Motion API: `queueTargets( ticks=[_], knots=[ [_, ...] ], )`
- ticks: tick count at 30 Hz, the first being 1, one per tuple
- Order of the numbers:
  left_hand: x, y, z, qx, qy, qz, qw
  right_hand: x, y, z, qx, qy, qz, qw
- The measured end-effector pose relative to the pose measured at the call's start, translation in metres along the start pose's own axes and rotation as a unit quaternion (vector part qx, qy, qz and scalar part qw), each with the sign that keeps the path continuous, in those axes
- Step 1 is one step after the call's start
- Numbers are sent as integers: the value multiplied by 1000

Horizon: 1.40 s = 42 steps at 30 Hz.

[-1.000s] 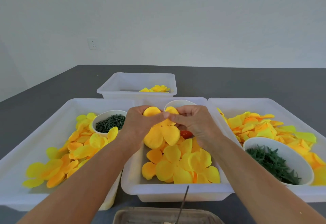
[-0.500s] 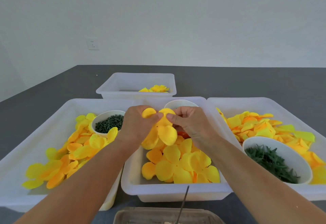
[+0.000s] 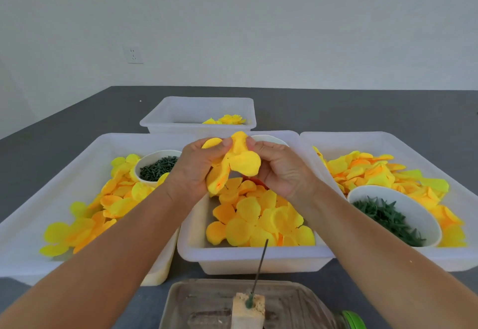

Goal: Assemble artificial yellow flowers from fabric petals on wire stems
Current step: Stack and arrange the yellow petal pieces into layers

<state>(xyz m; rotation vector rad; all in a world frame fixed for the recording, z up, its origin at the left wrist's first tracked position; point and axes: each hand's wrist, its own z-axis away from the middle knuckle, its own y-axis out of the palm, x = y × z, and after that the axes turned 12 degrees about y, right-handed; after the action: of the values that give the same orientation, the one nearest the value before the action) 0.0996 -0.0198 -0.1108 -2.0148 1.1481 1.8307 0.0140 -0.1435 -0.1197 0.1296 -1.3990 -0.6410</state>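
Yellow fabric petals [image 3: 241,164] hang bunched above the middle tray [image 3: 256,257], pinched at their top between the left hand [image 3: 198,170] and the right hand [image 3: 282,170], each grip closed on them. White trays stand on a dark grey worktop [image 3: 362,111] before a pale wall [image 3: 258,23].

Both hands [image 3: 240,170] raised slightly, petal cluster [image 3: 238,163] pulled wider apart, lobes drooping lower
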Motion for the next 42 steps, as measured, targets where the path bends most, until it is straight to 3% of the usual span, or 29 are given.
queueTargets(
  ticks=[3, 5, 7, 9, 12, 17, 18, 21, 23, 27, 34, 37, 40, 42],
  knots=[
    [0, -1, -4, 10, -18, 11, 1000, -1, -2, -3, 11, -3, -16, 1000],
    [4, -1, -5, -9, 18, -144, 989, -6, -1, -6, -107, -33, 93, 989],
    [9, 4, -2, 10, 82, -281, 956, -10, -2, -9, -229, -82, 202, 949],
    [10, 8, 1, 33, 93, -282, 954, -10, -3, -10, -267, -93, 195, 939],
    [5, 10, 3, 36, 77, -229, 970, -4, -6, -9, -293, -19, 138, 946],
    [9, 3, 1, -3, 116, -353, 928, -8, -3, -6, -238, -27, 186, 953],
    [9, 2, -1, -20, 113, -340, 933, -7, -3, -6, -219, -23, 177, 959],
    [0, 0, -1, -32, 4, -101, 994, -2, 0, -4, -106, 31, 56, 992],
    [-2, -1, -2, -11, -31, -40, 999, -3, 1, -6, -92, 40, 66, 993],
    [5, 2, -3, -37, 38, -190, 980, -6, 4, -7, -112, 16, 113, 987],
    [6, 4, -1, -27, 37, -195, 980, 2, -3, -2, -160, 1, 70, 985],
    [9, 1, 0, -15, 101, -289, 952, 4, -5, 2, -163, -14, 142, 976],
    [7, -2, 1, 12, 170, -398, 901, 0, -2, 8, -170, -80, 254, 949],
    [7, -2, 0, 25, 189, -406, 894, -2, 0, 10, -178, -127, 297, 930]
  ],
)
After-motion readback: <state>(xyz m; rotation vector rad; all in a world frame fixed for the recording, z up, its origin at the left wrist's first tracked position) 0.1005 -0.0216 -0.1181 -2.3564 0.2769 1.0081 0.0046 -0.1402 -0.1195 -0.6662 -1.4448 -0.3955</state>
